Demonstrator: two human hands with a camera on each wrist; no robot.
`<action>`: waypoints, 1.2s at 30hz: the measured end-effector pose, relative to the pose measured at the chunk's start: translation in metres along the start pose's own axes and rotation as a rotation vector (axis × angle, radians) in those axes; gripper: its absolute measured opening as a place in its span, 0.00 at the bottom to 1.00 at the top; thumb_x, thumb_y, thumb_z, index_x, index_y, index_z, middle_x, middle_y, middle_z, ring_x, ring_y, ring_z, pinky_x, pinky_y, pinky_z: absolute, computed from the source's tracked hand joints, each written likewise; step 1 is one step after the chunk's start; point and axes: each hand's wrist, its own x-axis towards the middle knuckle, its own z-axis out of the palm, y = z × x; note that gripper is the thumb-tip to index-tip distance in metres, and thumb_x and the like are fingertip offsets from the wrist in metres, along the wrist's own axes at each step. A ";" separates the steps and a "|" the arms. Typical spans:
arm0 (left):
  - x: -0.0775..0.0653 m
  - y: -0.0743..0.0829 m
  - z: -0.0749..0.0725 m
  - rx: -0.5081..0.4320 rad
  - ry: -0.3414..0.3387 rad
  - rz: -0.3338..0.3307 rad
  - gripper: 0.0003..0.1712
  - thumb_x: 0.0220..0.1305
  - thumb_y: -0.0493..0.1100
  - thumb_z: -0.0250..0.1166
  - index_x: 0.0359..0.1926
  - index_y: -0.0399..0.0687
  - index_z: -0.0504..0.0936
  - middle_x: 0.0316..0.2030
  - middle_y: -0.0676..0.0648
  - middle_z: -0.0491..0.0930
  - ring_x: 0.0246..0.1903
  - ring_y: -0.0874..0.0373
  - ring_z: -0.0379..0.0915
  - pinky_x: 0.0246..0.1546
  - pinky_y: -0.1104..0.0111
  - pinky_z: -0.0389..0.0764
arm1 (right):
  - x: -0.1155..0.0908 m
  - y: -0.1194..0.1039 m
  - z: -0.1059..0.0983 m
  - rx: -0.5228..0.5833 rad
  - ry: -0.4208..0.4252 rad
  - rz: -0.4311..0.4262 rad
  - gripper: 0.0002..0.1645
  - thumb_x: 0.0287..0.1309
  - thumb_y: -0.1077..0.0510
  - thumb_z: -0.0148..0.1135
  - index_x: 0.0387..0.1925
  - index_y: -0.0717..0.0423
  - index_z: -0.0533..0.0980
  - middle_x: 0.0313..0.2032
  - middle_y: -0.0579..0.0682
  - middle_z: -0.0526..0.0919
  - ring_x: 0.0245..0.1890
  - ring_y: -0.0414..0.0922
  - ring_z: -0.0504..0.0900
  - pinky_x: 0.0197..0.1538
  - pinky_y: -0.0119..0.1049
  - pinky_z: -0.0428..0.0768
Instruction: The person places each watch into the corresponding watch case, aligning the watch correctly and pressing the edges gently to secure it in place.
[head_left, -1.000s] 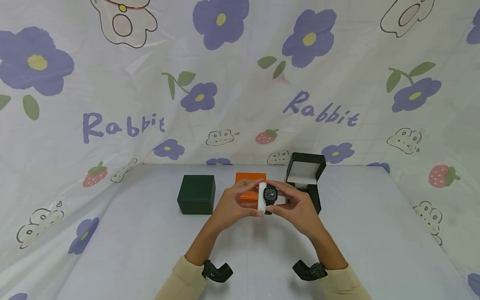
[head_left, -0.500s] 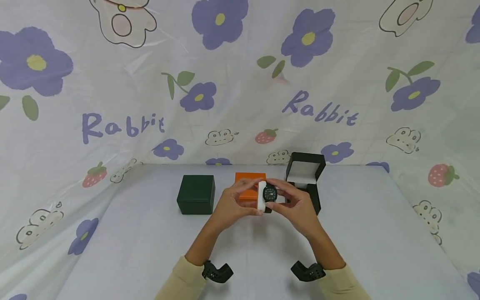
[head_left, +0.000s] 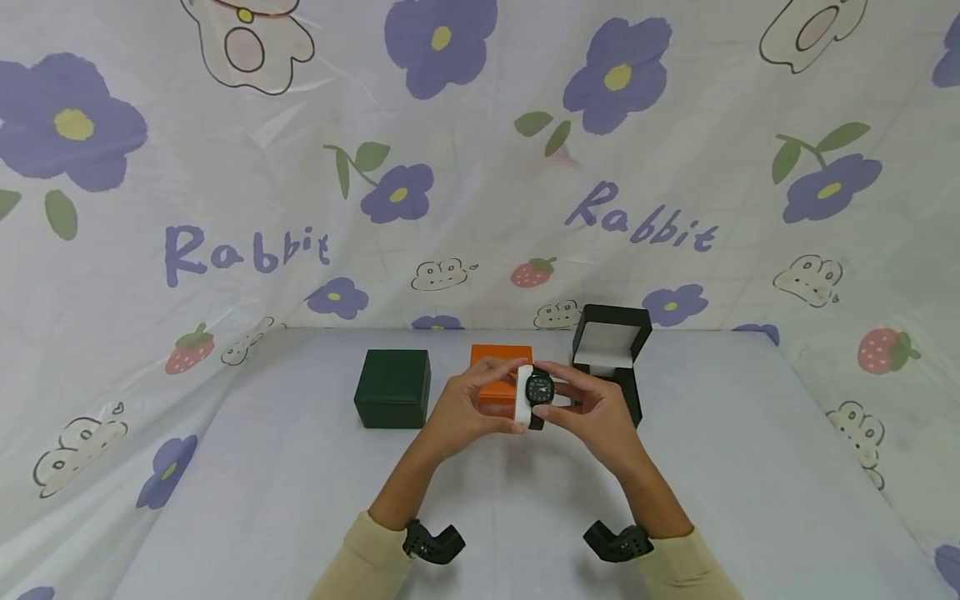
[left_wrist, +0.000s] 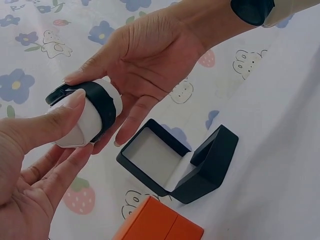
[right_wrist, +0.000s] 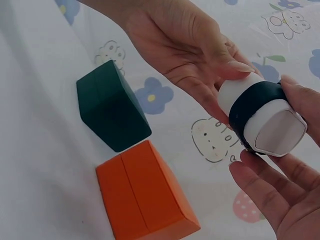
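Observation:
A wristwatch (head_left: 540, 388) with a black strap and dark dial is wrapped round a white watch cushion (right_wrist: 278, 129), held up over the table in front of me. My left hand (head_left: 462, 412) pinches the cushion's left end between thumb and fingers. On the other side, my right hand (head_left: 602, 413) grips the watch and cushion, its thumb near the lower part of the watch. In the left wrist view the black strap (left_wrist: 102, 102) circles the cushion, and the dial faces away there. Behind the hands stands a black watch box (left_wrist: 207, 165), lid raised, showing a white lining.
A closed orange box (head_left: 501, 358) stands behind my left hand, partly covered by it. To its left is a closed dark green box (head_left: 393, 390). The white table (head_left: 300, 500) ends at a printed cloth backdrop (head_left: 480, 167).
Both hands keep the watch and cushion in nearly the same place, with only a slight shift and tilt of the watch. The boxes have stayed put.

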 end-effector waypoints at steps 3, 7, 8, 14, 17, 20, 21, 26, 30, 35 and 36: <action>0.000 0.000 0.000 0.005 -0.001 -0.009 0.47 0.49 0.32 0.81 0.71 0.47 0.73 0.58 0.46 0.73 0.60 0.48 0.74 0.47 0.59 0.86 | 0.001 0.000 -0.001 -0.008 -0.006 -0.018 0.33 0.55 0.68 0.74 0.64 0.53 0.78 0.62 0.54 0.80 0.57 0.50 0.82 0.55 0.41 0.84; 0.000 -0.001 0.001 0.012 0.003 -0.021 0.46 0.50 0.34 0.81 0.71 0.51 0.74 0.59 0.45 0.73 0.61 0.47 0.73 0.46 0.59 0.87 | 0.002 0.000 -0.002 -0.029 -0.008 -0.041 0.32 0.54 0.67 0.75 0.62 0.53 0.80 0.61 0.53 0.81 0.58 0.48 0.81 0.61 0.37 0.80; 0.000 -0.001 0.001 0.014 0.006 -0.023 0.46 0.50 0.34 0.81 0.71 0.51 0.74 0.58 0.46 0.74 0.61 0.47 0.73 0.46 0.59 0.87 | 0.002 0.000 -0.002 -0.028 -0.009 -0.042 0.32 0.54 0.67 0.76 0.62 0.53 0.80 0.61 0.52 0.81 0.58 0.48 0.80 0.62 0.37 0.79; 0.000 -0.001 0.002 0.013 0.013 -0.023 0.46 0.50 0.33 0.80 0.71 0.50 0.74 0.58 0.45 0.74 0.61 0.45 0.72 0.46 0.59 0.87 | 0.002 0.000 -0.003 0.003 -0.021 -0.056 0.31 0.53 0.70 0.75 0.60 0.57 0.81 0.62 0.53 0.80 0.62 0.49 0.77 0.64 0.38 0.78; 0.000 -0.002 0.002 0.013 0.007 -0.024 0.45 0.51 0.34 0.80 0.71 0.52 0.74 0.57 0.45 0.74 0.60 0.45 0.73 0.46 0.59 0.87 | 0.001 0.000 -0.003 0.038 -0.028 -0.047 0.29 0.52 0.70 0.75 0.59 0.60 0.81 0.64 0.54 0.79 0.64 0.49 0.76 0.60 0.40 0.81; -0.001 -0.003 0.003 0.016 0.001 -0.031 0.45 0.51 0.35 0.80 0.70 0.57 0.75 0.56 0.45 0.74 0.59 0.46 0.74 0.46 0.59 0.87 | 0.000 0.000 -0.004 0.069 -0.043 -0.038 0.29 0.53 0.71 0.75 0.59 0.61 0.81 0.65 0.55 0.77 0.64 0.50 0.76 0.53 0.43 0.85; -0.001 -0.003 0.003 0.017 -0.001 -0.034 0.45 0.52 0.36 0.80 0.70 0.57 0.75 0.56 0.45 0.74 0.59 0.46 0.75 0.46 0.59 0.87 | 0.000 0.001 -0.004 0.075 -0.047 -0.038 0.29 0.53 0.71 0.74 0.59 0.62 0.81 0.65 0.55 0.77 0.64 0.50 0.76 0.52 0.44 0.85; -0.002 -0.003 0.003 0.026 -0.011 -0.051 0.44 0.52 0.38 0.81 0.70 0.61 0.75 0.56 0.46 0.74 0.59 0.48 0.75 0.46 0.58 0.87 | 0.000 0.003 -0.006 0.072 -0.063 -0.040 0.29 0.53 0.72 0.74 0.58 0.60 0.81 0.65 0.54 0.77 0.63 0.51 0.76 0.51 0.45 0.86; -0.001 -0.005 0.004 0.022 -0.019 -0.046 0.45 0.51 0.36 0.81 0.70 0.63 0.76 0.57 0.47 0.74 0.59 0.49 0.74 0.46 0.59 0.87 | 0.000 0.001 -0.006 0.072 -0.077 -0.047 0.29 0.53 0.71 0.75 0.58 0.61 0.81 0.65 0.55 0.76 0.64 0.51 0.76 0.52 0.46 0.86; -0.001 -0.003 0.000 0.038 -0.033 -0.042 0.45 0.52 0.34 0.80 0.71 0.54 0.73 0.57 0.46 0.75 0.58 0.49 0.74 0.48 0.61 0.86 | 0.002 0.001 -0.004 0.069 -0.080 -0.067 0.28 0.53 0.71 0.74 0.58 0.63 0.81 0.65 0.57 0.77 0.63 0.49 0.76 0.51 0.43 0.86; -0.001 -0.002 -0.001 0.041 -0.037 -0.044 0.46 0.52 0.35 0.80 0.72 0.53 0.73 0.57 0.46 0.75 0.59 0.49 0.74 0.48 0.61 0.86 | 0.003 0.002 -0.003 0.067 -0.077 -0.067 0.28 0.53 0.72 0.74 0.58 0.63 0.81 0.65 0.57 0.77 0.62 0.48 0.77 0.51 0.43 0.86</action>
